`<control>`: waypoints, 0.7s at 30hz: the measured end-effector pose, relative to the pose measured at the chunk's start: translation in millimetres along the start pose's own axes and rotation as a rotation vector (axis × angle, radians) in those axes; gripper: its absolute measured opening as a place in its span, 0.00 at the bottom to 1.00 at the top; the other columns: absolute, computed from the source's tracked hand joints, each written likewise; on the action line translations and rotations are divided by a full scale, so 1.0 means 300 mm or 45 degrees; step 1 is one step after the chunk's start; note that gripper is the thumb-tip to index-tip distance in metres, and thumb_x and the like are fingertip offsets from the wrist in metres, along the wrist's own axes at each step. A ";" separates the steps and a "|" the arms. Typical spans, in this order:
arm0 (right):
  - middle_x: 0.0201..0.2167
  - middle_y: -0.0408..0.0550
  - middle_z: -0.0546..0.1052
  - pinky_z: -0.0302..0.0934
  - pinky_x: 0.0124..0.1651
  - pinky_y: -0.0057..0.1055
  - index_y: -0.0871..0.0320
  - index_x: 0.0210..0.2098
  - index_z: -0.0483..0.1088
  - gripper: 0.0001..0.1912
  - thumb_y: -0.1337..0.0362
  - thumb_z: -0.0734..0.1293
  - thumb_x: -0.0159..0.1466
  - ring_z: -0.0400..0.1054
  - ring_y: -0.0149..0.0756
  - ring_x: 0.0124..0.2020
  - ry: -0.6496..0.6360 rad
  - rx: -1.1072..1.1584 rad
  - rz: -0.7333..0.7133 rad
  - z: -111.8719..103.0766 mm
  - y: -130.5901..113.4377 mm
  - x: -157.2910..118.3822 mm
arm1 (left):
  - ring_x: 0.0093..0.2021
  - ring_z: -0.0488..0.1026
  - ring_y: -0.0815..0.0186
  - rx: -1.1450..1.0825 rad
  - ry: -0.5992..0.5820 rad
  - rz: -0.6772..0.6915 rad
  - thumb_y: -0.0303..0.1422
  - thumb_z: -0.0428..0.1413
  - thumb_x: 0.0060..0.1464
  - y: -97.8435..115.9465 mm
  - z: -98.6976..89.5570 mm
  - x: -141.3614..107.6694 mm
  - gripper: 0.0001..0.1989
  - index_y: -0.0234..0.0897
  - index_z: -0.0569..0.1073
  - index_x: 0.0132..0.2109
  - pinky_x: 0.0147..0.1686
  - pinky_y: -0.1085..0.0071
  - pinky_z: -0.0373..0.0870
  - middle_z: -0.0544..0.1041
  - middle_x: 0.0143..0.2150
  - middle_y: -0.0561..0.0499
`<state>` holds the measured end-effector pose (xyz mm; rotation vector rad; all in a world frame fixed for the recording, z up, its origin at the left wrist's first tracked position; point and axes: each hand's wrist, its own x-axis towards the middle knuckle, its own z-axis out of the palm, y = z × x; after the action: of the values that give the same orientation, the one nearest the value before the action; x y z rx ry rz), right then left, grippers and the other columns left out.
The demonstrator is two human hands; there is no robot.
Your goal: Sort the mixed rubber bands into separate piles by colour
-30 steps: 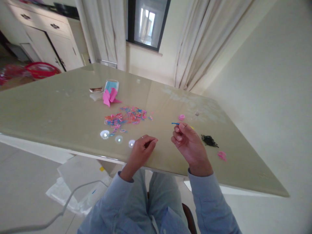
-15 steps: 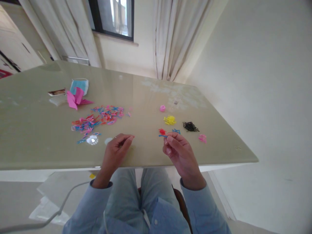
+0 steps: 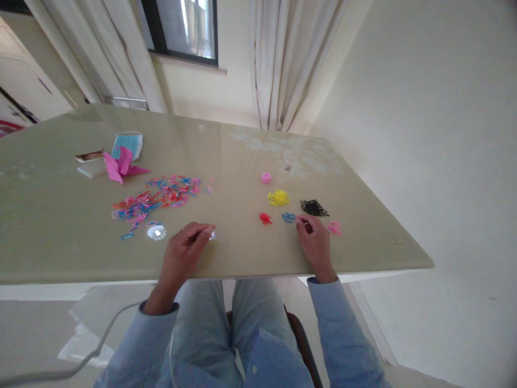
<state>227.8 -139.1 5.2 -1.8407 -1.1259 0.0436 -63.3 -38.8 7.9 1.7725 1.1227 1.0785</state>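
Observation:
My right hand (image 3: 315,240) is closed at the right edge of a small blue pile (image 3: 288,217); whatever its fingertips hold is too small to name. Fingers pressed together, my left hand (image 3: 188,245) rests near the table's front edge, its contents hidden. Left of it lies a mixed pile of red, pink and blue pieces (image 3: 139,206). Around my right hand are a red pile (image 3: 265,218), a yellow pile (image 3: 278,198), a black pile (image 3: 314,208) and a pink pile (image 3: 334,227).
A pink round object (image 3: 265,178) sits behind the yellow pile. On the table's left are a pink folded paper shape (image 3: 121,164), a blue face mask (image 3: 128,145) and a flat card (image 3: 89,156). The table's front edge (image 3: 250,277) runs above my lap.
My right hand has moved right to the blue pile; the blue piece seen in its fingertips before no longer shows there. My left hand has shifted slightly left, still closed.

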 end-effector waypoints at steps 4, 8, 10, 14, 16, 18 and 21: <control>0.35 0.53 0.79 0.65 0.38 0.35 0.59 0.36 0.76 0.13 0.57 0.62 0.63 0.71 0.39 0.33 -0.097 -0.089 -0.099 0.004 0.030 0.023 | 0.33 0.73 0.65 0.017 0.000 -0.019 0.44 0.56 0.54 -0.001 0.001 -0.001 0.14 0.39 0.79 0.34 0.35 0.70 0.71 0.80 0.33 0.50; 0.34 0.52 0.79 0.65 0.37 0.35 0.58 0.36 0.76 0.12 0.58 0.63 0.63 0.71 0.39 0.32 -0.141 -0.100 -0.100 0.007 0.026 0.019 | 0.32 0.73 0.65 0.015 0.008 -0.006 0.43 0.56 0.55 -0.003 0.003 -0.002 0.13 0.39 0.80 0.34 0.35 0.71 0.71 0.79 0.32 0.51; 0.34 0.52 0.80 0.65 0.36 0.35 0.58 0.36 0.76 0.12 0.58 0.64 0.62 0.71 0.38 0.31 -0.117 -0.063 -0.062 0.001 0.028 0.013 | 0.33 0.74 0.65 0.025 0.014 0.002 0.43 0.56 0.55 -0.004 0.005 -0.002 0.13 0.39 0.80 0.34 0.36 0.71 0.70 0.79 0.32 0.51; 0.32 0.50 0.79 0.65 0.34 0.34 0.58 0.36 0.76 0.12 0.58 0.64 0.62 0.70 0.38 0.29 -0.126 -0.013 -0.059 -0.018 0.031 -0.005 | 0.35 0.74 0.64 0.039 0.009 0.002 0.43 0.55 0.56 -0.006 0.006 -0.003 0.14 0.38 0.80 0.35 0.36 0.70 0.70 0.80 0.34 0.49; 0.31 0.49 0.79 0.65 0.33 0.34 0.57 0.36 0.76 0.12 0.57 0.64 0.63 0.70 0.38 0.28 -0.170 -0.010 -0.113 -0.026 0.026 -0.015 | 0.35 0.74 0.65 0.034 -0.003 0.003 0.42 0.55 0.57 -0.007 0.007 -0.003 0.15 0.37 0.80 0.35 0.35 0.71 0.69 0.80 0.34 0.49; 0.30 0.48 0.78 0.65 0.33 0.34 0.55 0.35 0.76 0.11 0.57 0.64 0.63 0.70 0.38 0.28 -0.256 0.000 -0.203 -0.029 0.018 -0.024 | 0.34 0.73 0.66 0.001 -0.005 -0.001 0.42 0.55 0.57 -0.006 0.007 -0.004 0.14 0.37 0.80 0.35 0.34 0.71 0.68 0.80 0.34 0.49; 0.30 0.48 0.79 0.66 0.34 0.35 0.54 0.34 0.76 0.10 0.56 0.65 0.64 0.71 0.38 0.28 -0.420 0.027 -0.355 -0.030 0.006 -0.030 | 0.30 0.72 0.67 -0.092 0.059 -0.013 0.42 0.55 0.57 -0.009 -0.001 -0.003 0.14 0.36 0.79 0.35 0.32 0.72 0.68 0.78 0.32 0.49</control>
<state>227.9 -152.0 5.2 -1.6796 -1.5967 0.2028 -64.6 -38.7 5.5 1.6916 1.1061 1.1450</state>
